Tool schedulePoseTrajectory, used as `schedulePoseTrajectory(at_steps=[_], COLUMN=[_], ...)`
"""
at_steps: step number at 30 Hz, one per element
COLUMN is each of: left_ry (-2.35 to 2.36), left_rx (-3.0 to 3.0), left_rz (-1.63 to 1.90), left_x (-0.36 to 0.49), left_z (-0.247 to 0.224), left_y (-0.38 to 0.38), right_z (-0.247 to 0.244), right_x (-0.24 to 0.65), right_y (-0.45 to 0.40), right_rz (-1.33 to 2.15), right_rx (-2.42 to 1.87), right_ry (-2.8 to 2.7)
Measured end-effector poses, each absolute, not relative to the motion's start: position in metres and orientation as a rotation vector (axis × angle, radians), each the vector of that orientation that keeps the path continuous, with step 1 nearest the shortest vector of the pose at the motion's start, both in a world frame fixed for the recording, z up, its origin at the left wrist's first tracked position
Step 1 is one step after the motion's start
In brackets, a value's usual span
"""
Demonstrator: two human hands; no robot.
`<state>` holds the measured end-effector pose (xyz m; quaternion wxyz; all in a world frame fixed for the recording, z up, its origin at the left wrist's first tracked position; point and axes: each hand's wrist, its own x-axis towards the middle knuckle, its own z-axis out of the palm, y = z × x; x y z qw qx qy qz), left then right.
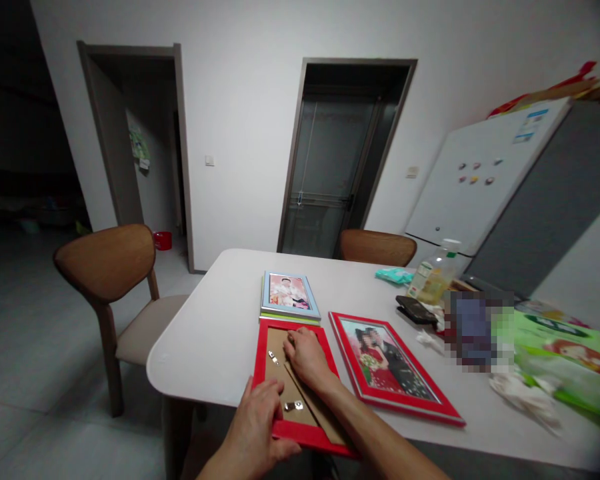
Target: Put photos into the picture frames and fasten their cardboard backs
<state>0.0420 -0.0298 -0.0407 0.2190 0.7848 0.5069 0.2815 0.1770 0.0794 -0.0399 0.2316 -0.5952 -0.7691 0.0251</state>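
A red picture frame (263,347) lies face down near the table's front edge, its brown backing board (300,415) upward. Small metal fittings (294,405) sit on the board, along with a long brown strip, perhaps its folded stand. My left hand (260,420) grips the frame's near left corner, thumb at the bottom edge and fingers over the side. Near the far end of the board, my right hand (307,360) has its fingers curled together; what they pinch is hidden. To the right lies another red frame (347,353), face up with a photo.
Behind the frames, a light blue framed photo (265,293) rests on a green-edged one. At the right are a bottle (433,277), a black wallet-like item (415,309), crumpled tissues (525,400) and a green package (565,353). Wooden chairs (107,263) stand left and behind.
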Motion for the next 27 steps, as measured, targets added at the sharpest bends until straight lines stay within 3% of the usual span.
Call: schedulePoseTrajectory(at_steps=[8,14,21,27], left_ry=[1.414,1.426,1.44,1.349], left_rx=[2.16,2.134,2.129,2.04], left_rz=[0.779,0.735,0.748,0.932], left_x=[0.043,0.044,0.047,0.046], left_z=[-0.038,-0.036,-0.038,-0.046], left_y=[-0.03,-0.032,-0.032,-0.032], right_z=[-0.032,-0.016,-0.022,-0.017], right_x=[0.18,0.203,0.219,0.22], right_y=[0.083,0.041,0.006,0.018], right_rz=[0.083,0.252,0.31,0.426], right_rx=[-1.703,-1.463,-1.54,-1.549], right_ry=[-2.155,-2.222,-2.217,-2.1])
